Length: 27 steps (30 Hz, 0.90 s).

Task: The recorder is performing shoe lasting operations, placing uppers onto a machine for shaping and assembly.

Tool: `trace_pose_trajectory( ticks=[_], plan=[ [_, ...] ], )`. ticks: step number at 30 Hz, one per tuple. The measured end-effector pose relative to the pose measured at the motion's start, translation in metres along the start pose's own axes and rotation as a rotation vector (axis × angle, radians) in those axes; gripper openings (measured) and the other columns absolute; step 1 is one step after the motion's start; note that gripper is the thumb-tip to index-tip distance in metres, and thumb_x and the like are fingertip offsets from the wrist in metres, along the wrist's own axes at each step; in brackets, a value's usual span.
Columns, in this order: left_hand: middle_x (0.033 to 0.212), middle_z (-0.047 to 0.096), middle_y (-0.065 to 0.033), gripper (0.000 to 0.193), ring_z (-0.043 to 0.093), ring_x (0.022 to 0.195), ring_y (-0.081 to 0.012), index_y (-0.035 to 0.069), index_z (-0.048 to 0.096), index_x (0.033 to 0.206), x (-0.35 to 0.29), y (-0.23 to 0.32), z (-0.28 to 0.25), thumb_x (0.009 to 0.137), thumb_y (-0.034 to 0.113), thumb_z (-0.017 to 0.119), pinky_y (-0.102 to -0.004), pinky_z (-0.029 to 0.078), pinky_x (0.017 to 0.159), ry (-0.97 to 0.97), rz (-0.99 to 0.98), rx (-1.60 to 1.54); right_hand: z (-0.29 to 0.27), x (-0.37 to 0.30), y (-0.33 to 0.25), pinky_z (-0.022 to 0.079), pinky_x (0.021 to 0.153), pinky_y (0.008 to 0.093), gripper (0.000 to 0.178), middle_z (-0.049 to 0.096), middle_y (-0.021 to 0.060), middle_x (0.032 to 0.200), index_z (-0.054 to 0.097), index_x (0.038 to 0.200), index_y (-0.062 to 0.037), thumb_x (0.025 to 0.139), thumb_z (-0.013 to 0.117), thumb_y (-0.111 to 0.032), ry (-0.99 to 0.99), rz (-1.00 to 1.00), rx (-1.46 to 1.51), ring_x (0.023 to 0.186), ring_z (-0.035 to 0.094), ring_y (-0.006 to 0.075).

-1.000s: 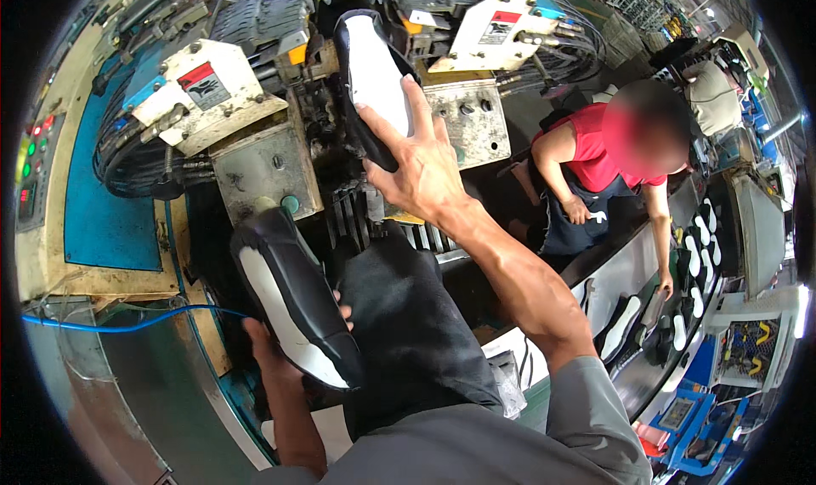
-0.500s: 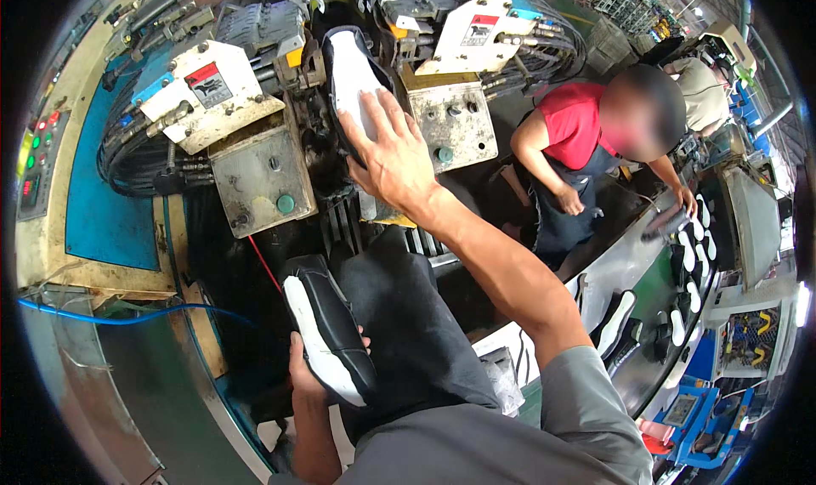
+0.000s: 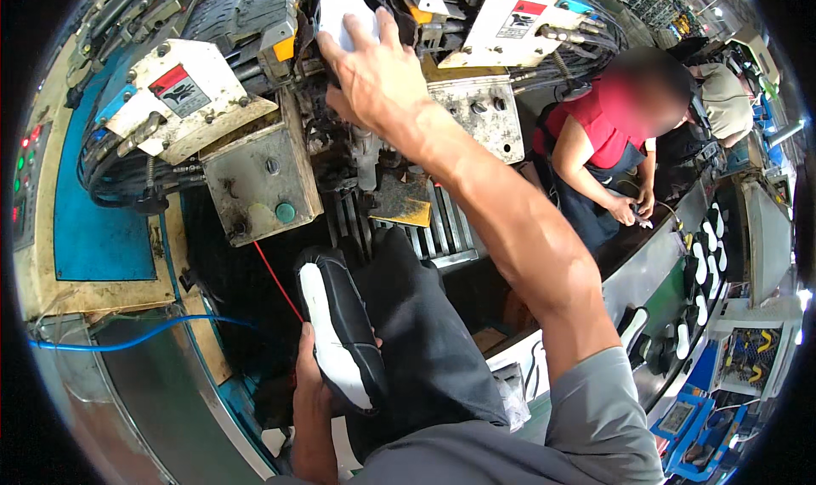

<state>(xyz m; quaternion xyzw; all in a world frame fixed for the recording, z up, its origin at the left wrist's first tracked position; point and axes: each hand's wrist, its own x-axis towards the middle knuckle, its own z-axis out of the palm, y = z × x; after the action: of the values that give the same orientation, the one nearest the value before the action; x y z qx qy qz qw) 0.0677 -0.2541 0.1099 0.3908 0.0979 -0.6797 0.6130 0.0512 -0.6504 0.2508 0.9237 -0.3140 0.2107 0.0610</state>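
My left hand [image 3: 311, 374] is closed around a black shoe upper [image 3: 348, 311] with a white underside, held upright by my leg with its white face showing. My right arm stretches forward to the machine. There my right hand [image 3: 382, 73] rests over the near end of a second black shoe upper, its white underside [image 3: 344, 9] facing up, fingers bent over it. The far end of that shoe runs out of the picture's top edge. It lies between the two halves of the machine's clamping head.
Cream machine plates [image 3: 183, 94] with hoses flank the shoe. Below sits a grimy control box [image 3: 263, 179] with a green button. A blue hose [image 3: 144, 340] crosses at left. At right, a co-worker in red [image 3: 599, 136] handles a small item beside a bench [image 3: 586, 332] with several shoes.
My right hand and the shoe under it have moved farther into the machine. The left hand still holds its shoe, slightly shifted. The co-worker has brought both hands together.
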Motion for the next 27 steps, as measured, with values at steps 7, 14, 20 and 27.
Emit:
trace_pose_trajectory(
  ticks=[7,14,20,27],
  plan=[
    [0.146,0.059,-0.0331,0.090,0.069,0.121,-0.0539,0.001,0.030,0.168,0.031,0.014,-0.009,0.110,0.070,0.037,-0.0657,0.059,0.101,-0.004,-0.023,0.026,-0.005,0.034,0.009,0.058,0.108,0.0612,0.075,0.055,0.0197,0.152,0.055,0.155,-0.0179,0.089,0.087,-0.033,0.055,-0.015,0.057,0.142,0.050,0.0571],
    [0.132,0.069,-0.0323,0.085,0.074,0.112,-0.0487,-0.006,0.041,0.160,0.020,0.018,0.032,0.111,0.064,0.043,-0.0590,0.062,0.098,0.064,0.067,0.076,-0.017,0.044,-0.007,0.059,0.107,0.0598,0.072,0.059,0.0209,0.147,0.055,0.155,-0.0159,0.091,0.083,-0.033,0.020,0.021,0.014,0.140,0.051,0.0572],
    [0.152,0.061,-0.0160,0.067,0.062,0.135,-0.0272,0.006,0.041,0.168,0.023,0.012,0.018,0.111,0.039,0.055,-0.0412,0.051,0.112,-0.026,0.168,0.318,0.002,-0.015,0.016,0.036,0.130,0.0518,0.069,0.040,0.0300,0.169,0.053,0.162,-0.0129,0.099,0.072,-0.036,0.275,-0.051,0.316,0.161,0.028,0.0516],
    [0.159,0.054,-0.0154,0.074,0.053,0.145,-0.0243,0.006,0.032,0.172,-0.011,-0.028,0.062,0.110,0.029,0.066,-0.0380,0.044,0.119,-0.028,0.200,0.596,-0.002,-0.291,-0.059,0.033,0.127,0.0392,0.073,0.053,0.0141,0.161,0.035,0.173,-0.0182,0.111,0.064,-0.045,-0.132,0.971,1.948,0.150,0.046,0.0242]
  ],
)
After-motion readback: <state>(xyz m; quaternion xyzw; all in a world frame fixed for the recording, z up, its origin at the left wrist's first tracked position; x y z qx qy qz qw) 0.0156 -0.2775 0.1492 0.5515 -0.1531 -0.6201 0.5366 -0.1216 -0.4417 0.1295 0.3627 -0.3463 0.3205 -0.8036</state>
